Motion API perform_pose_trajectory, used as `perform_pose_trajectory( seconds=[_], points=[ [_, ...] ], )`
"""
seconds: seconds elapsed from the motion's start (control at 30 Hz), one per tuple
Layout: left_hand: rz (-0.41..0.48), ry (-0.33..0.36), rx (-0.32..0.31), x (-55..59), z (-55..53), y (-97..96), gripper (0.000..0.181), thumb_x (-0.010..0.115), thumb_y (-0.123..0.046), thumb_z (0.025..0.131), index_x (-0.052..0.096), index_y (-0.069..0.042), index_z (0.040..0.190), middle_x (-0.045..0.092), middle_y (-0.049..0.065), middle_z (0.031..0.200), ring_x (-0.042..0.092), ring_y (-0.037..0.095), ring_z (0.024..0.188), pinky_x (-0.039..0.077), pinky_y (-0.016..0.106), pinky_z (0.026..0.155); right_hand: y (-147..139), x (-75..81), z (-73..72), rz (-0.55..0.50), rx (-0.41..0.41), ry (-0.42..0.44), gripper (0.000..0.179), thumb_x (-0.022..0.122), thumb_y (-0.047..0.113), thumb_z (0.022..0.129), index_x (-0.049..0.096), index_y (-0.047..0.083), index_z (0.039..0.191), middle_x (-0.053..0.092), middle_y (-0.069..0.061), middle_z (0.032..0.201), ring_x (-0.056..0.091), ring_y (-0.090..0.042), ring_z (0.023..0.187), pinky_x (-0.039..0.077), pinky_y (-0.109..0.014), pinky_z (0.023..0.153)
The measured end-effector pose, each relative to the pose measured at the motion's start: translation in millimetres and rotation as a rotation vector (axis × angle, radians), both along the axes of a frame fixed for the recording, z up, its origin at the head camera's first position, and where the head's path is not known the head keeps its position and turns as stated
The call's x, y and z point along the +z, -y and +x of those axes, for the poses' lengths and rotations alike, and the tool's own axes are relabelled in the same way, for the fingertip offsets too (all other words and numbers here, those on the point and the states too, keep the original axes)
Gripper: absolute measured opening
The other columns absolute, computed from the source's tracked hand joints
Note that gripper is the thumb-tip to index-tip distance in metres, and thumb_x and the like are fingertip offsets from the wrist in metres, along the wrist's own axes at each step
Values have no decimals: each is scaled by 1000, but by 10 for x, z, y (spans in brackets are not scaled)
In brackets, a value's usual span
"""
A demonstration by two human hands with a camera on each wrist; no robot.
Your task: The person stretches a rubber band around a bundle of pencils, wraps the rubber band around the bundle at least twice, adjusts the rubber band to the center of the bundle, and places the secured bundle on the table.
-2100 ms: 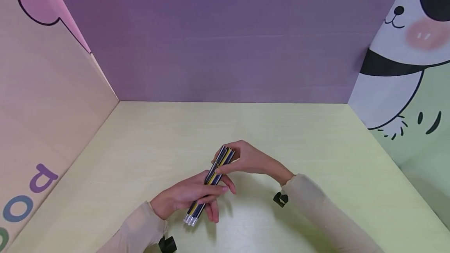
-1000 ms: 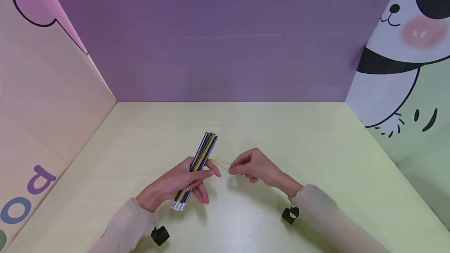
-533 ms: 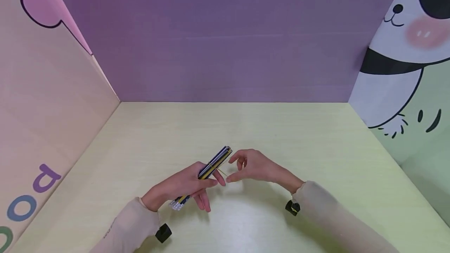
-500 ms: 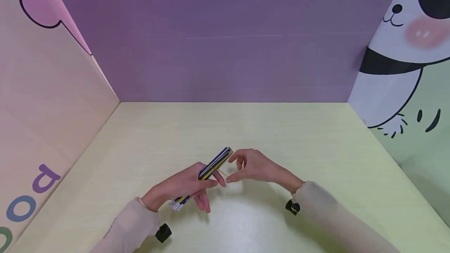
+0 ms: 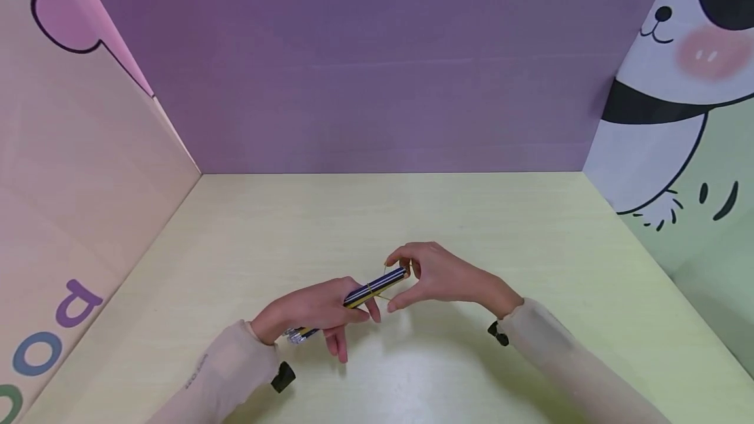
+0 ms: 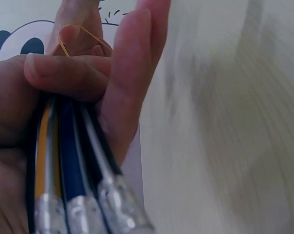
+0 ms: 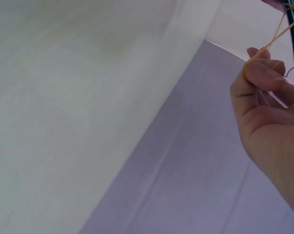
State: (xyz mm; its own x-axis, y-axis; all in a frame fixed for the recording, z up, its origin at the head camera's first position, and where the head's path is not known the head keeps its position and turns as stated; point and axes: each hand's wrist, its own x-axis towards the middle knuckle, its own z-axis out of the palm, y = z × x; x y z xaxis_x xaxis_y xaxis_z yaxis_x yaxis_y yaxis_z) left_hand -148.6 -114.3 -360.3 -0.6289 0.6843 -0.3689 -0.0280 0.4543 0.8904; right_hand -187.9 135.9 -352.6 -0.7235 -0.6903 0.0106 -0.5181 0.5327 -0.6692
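My left hand (image 5: 312, 306) grips a bundle of dark blue, white-striped and yellow pencils (image 5: 377, 286), tilted with the far ends up to the right. In the left wrist view, their silver-capped ends (image 6: 120, 204) point towards the camera, beneath my thumb and fingers. A thin yellow rubber band (image 7: 283, 33) circles the bundle and runs taut to my right hand (image 5: 444, 280). Thumb and fingers of that hand are curled with the band looped over them, spread apart just at the pencils' far ends. The middle of the bundle is hidden by my left fingers.
Both hands are above a pale wooden table (image 5: 294, 228). A purple panel (image 5: 377, 70) stands at the back. Printed side walls rise left and right, the right one bearing a panda (image 5: 660, 77). Dark wrist cameras (image 5: 284, 377) hang below both sleeves.
The right hand first let the pencils go and drew the band out to the right. Since then the bundle has turned flatter, its far ends swinging right and down between the right thumb and fingers.
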Motion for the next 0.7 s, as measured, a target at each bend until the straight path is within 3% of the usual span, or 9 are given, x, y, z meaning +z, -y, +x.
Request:
perform_pose_trajectory(
  seconds=[0.23,0.4,0.5,0.7],
  points=[
    [-82,-74,19,4,-7,-78,14,54,-6,101,64,2,107,59,24,76,71,33,56,59,38,53,-3,155,108,140,-38,-161,70,85,57,69,66,14,121,55,10,93,54,-13,83,48,-28,70],
    [-149,-141,20,5,-5,-111,11,54,-2,100,64,3,103,61,26,76,70,30,52,57,35,50,37,186,200,226,-29,-316,71,85,54,71,65,9,123,49,9,91,49,-6,67,45,-22,62],
    [-196,-214,47,7,14,-139,7,54,1,99,61,2,98,59,23,74,68,27,49,56,33,47,75,189,257,295,-6,-483,68,85,53,71,65,9,119,44,7,89,44,-6,60,40,-20,53],
    [-385,-456,143,58,95,-237,14,55,5,96,55,-4,84,54,12,68,61,21,43,45,28,45,182,154,361,411,7,-906,56,84,52,73,58,10,97,43,3,83,41,-9,61,34,-17,45]
  ],
)
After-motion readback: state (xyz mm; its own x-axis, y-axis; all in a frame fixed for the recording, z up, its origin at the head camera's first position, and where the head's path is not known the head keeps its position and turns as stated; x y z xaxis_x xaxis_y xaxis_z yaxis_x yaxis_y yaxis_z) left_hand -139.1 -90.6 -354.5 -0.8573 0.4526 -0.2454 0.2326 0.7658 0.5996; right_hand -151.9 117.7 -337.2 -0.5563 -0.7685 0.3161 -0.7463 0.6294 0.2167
